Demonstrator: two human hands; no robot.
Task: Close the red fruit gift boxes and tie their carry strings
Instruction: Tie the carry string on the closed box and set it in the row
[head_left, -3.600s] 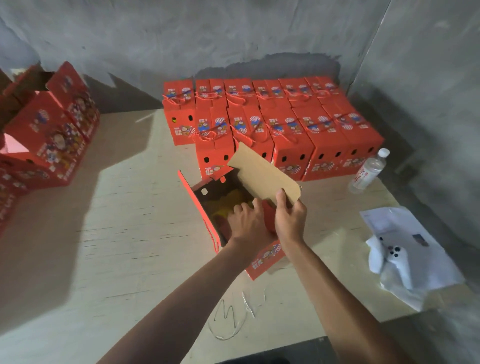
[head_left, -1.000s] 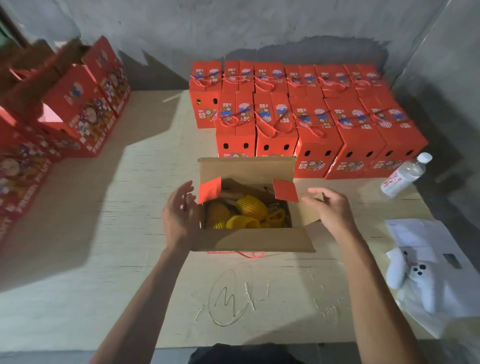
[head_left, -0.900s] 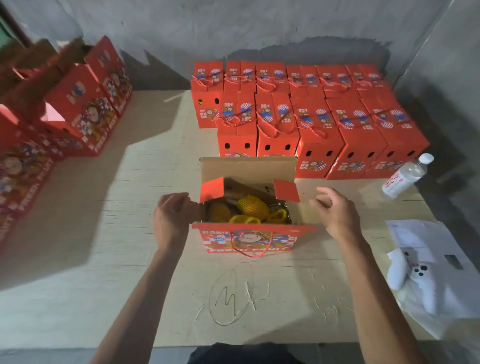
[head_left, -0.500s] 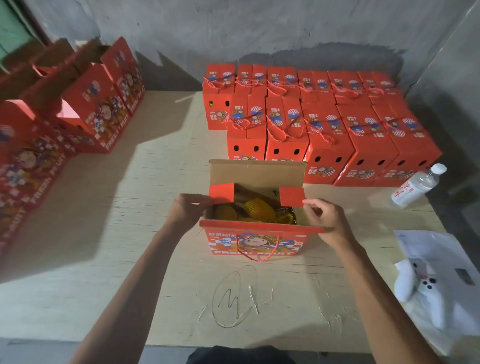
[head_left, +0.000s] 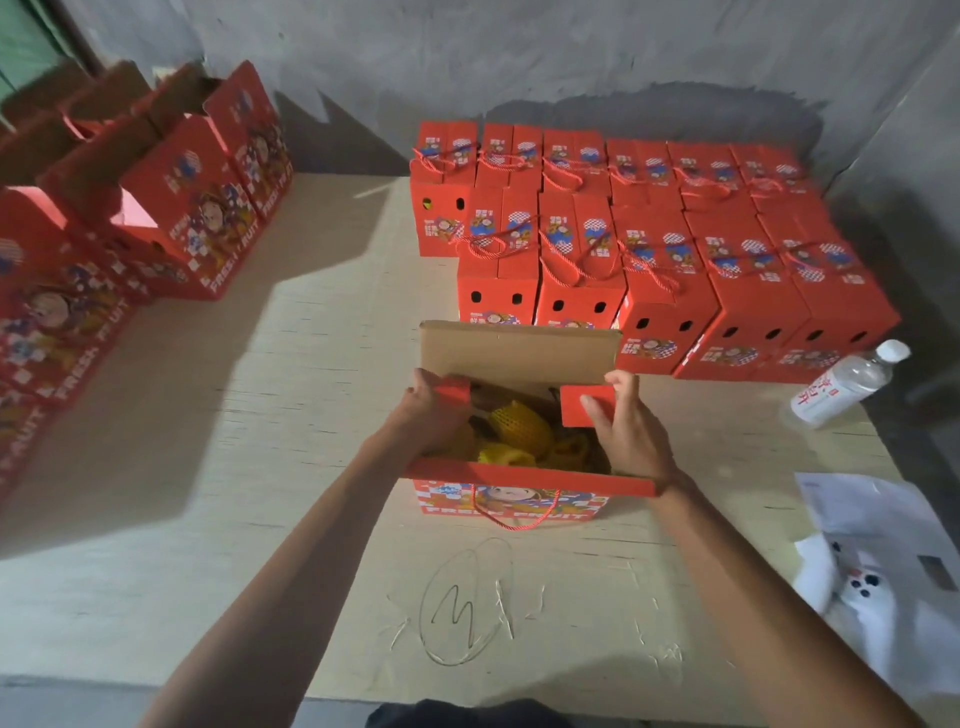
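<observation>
Both side flaps of the open box (head_left: 511, 501) are being folded inward, pinched by the left hand (head_left: 434, 410) and the right hand (head_left: 626, 431); the long lids are likely being called for next.

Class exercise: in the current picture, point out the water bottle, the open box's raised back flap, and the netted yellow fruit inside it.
water bottle (head_left: 836, 388): head view, on its labelled body.
raised back flap (head_left: 519, 351): head view, on its bare brown inner face.
netted yellow fruit (head_left: 519, 427): head view, on the mesh sleeve.
</observation>
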